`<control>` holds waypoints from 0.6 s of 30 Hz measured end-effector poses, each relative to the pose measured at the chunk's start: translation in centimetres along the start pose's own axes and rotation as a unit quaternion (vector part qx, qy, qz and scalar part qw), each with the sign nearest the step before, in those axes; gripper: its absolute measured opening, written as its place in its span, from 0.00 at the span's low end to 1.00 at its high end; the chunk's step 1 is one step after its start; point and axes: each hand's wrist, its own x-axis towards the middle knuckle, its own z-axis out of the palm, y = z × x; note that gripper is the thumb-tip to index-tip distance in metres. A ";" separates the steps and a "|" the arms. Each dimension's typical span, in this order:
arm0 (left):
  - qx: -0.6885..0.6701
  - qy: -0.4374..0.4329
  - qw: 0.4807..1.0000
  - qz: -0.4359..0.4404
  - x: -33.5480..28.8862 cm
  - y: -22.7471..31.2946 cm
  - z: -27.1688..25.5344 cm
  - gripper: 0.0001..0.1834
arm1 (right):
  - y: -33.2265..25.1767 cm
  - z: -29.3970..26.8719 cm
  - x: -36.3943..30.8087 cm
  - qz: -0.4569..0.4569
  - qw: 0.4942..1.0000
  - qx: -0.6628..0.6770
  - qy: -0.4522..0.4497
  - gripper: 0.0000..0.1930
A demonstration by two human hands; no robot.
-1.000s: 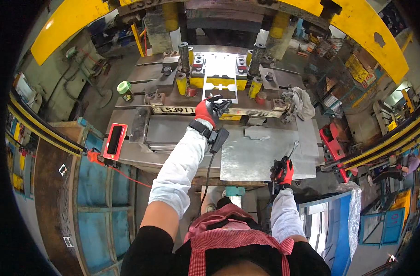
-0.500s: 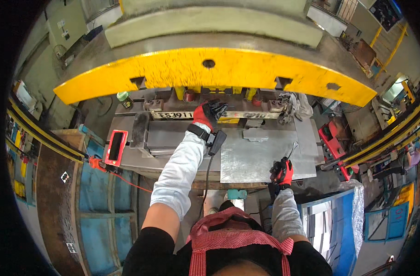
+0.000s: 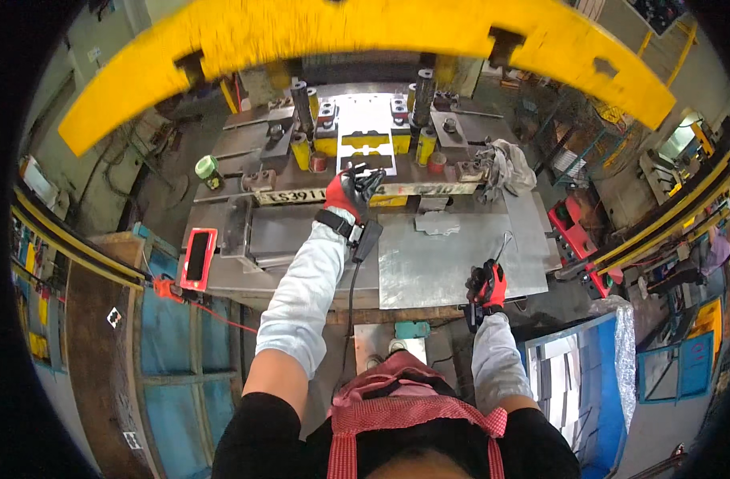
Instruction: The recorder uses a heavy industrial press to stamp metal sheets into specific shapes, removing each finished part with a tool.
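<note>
Head view. The bright metal strip point(image 3: 364, 118) is flat, pale and strongly reflective, with angular cut-outs toward its near end; it lies lengthwise on the die point(image 3: 327, 144), between the yellow posts point(image 3: 426, 148) of the two sides. The left hand point(image 3: 355, 191), in a red-and-black glove, is at the strip's near edge with its fingers curled; whether they grip the strip cannot be told. The right hand point(image 3: 486, 286), similarly gloved and well apart from the left, is closed around a thin metal tool point(image 3: 504, 245) pointing away from the body. Beneath the tool lies a broad grey sheet point(image 3: 429, 267), its near edge close to the front of the bench; its bare surface gives open room between the hands. A small irregular metal piece point(image 3: 438, 224) rests near its far edge. A stack of plates point(image 3: 281, 231) borders the left forearm, and a crumpled grey cloth point(image 3: 509, 169) the die's right end. The yellow beam point(image 3: 365, 30) spans the top; its clearance cannot be judged.
</note>
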 end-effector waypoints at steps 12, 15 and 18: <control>-0.012 0.052 0.997 -0.049 0.1 -0.5 1.5 0.19 | -0.1 0.4 0.7 -0.120 0.989 -0.088 -0.002 0.22; -0.020 0.012 0.999 -0.038 -1.7 -0.4 0.0 0.20 | -6.7 12.7 -3.6 -0.133 0.969 -0.147 -0.148 0.18; -0.001 -0.032 0.999 -0.034 -3.5 -1.2 -1.5 0.24 | -10.9 21.4 -1.7 -0.151 0.920 -0.183 -0.311 0.18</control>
